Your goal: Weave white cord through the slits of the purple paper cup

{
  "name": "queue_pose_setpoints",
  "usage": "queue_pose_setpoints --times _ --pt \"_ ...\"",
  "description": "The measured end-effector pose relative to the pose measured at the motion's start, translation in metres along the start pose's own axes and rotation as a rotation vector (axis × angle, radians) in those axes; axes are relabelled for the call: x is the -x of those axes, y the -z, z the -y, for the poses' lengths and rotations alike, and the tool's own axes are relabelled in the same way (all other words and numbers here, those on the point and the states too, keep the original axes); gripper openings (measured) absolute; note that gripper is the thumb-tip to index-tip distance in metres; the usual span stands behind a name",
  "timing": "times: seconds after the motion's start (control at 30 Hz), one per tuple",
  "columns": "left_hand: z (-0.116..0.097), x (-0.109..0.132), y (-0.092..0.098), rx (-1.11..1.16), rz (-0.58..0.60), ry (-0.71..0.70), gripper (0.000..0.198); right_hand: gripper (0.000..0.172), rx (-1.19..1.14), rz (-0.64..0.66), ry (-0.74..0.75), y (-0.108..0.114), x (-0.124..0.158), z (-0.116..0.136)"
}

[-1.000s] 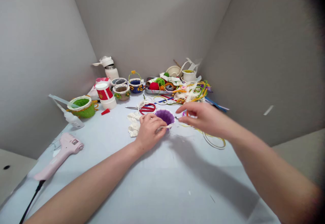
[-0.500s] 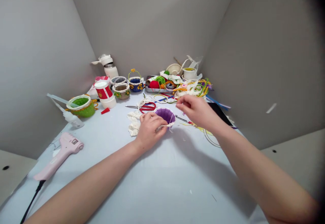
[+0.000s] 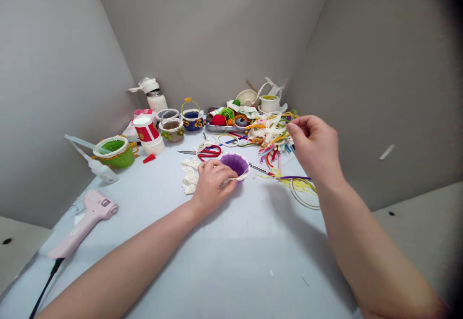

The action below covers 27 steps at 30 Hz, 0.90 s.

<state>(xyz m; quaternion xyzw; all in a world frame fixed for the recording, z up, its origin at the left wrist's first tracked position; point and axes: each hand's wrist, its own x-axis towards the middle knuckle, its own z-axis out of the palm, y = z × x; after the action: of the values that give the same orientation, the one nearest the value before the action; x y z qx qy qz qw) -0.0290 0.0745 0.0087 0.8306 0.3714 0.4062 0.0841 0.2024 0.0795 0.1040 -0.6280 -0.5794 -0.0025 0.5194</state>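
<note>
My left hand [image 3: 216, 181] grips the near rim of a small purple basket [image 3: 237, 162] with a white edge, its fingers closed over the side. Cream lace trim [image 3: 189, 177] lies against the table just left of that hand. Raised to the right of the basket, my right hand [image 3: 316, 148] is closed in a pinch. Whatever is between its fingertips is too fine to make out. Red-handled scissors [image 3: 210, 152] lie behind the basket. A pen [image 3: 261, 169] rests between the basket and a tangle of yellow strands [image 3: 300, 183].
At left are a pink glue gun [image 3: 85, 222], a white squeeze bottle [image 3: 103, 170] and a green basket [image 3: 117, 152]. Farther back stand a red-and-white container [image 3: 149, 133], a blue basket [image 3: 193, 119] and a tray of yarn [image 3: 227, 127]. Colourful cords [image 3: 269, 133] pile at back right.
My right hand has moved right and up, away from the basket, still pinched. My left hand and the basket have stayed in place.
</note>
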Motion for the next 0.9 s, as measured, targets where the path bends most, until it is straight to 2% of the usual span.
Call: queue_pose_setpoints --times 0.1,0.17,0.3,0.4,0.47,0.57,0.73,0.9 --pt "0.0 0.0 0.0 -0.001 -0.002 -0.005 0.005 0.011 0.06 0.051 -0.005 0.001 0.002 -0.002" --pt "-0.001 0.0 0.0 -0.003 -0.011 -0.009 0.005 0.008 0.124 0.13 0.02 0.0 0.007 -0.002" --pt "-0.001 0.001 0.001 -0.009 -0.02 -0.012 0.005 0.02 0.134 0.401 0.219 -0.003 0.025 0.005" --pt "-0.001 0.001 0.001 -0.012 -0.016 -0.014 0.005 0.015 0.052 0.651 0.404 -0.011 0.043 0.012" --pt "-0.001 0.001 0.001 -0.012 -0.018 -0.015 0.005 0.013 0.043 0.738 0.446 -0.019 0.053 0.014" --pt "-0.001 0.001 0.002 -0.013 -0.011 -0.003 0.004 0.01 0.074 0.767 0.448 -0.028 0.061 0.012" --pt "-0.002 0.0 0.003 -0.017 0.009 0.032 0.01 0.006 0.103 0.744 0.476 -0.034 0.062 0.005" --pt "0.0 -0.001 0.006 -0.05 0.007 -0.049 0.007 0.007 0.107 0.738 0.482 -0.034 0.062 0.001"
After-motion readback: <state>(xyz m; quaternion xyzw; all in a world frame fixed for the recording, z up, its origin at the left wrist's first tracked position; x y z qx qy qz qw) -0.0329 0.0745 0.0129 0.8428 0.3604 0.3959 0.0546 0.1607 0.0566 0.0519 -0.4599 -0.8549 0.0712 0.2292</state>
